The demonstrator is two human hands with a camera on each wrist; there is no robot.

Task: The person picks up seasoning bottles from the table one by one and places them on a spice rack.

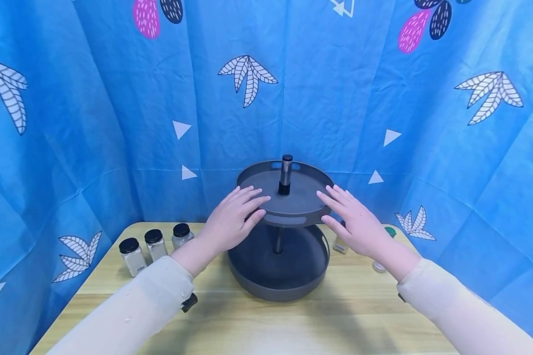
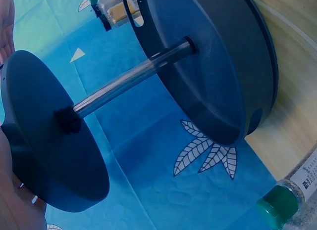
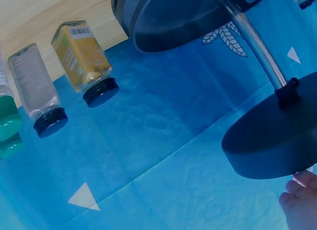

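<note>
Tray (image 1: 297, 198), left hand (image 1: 231, 217) outstretched, right hand (image 1: 357, 221) likewise

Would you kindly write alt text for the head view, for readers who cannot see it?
A person's outstretched left hand and right hand flank the upper tray of a dark two-tier stand. It stands on a wooden table, three black-lidded jars to its left, before a patterned blue curtain.

Light wood-grain table (image 1: 275, 328) | centre: dark two-tier tray (image 1: 279, 283) | left: black-capped jars (image 1: 156, 244) | right: bottles (image 1: 340, 245)
</note>
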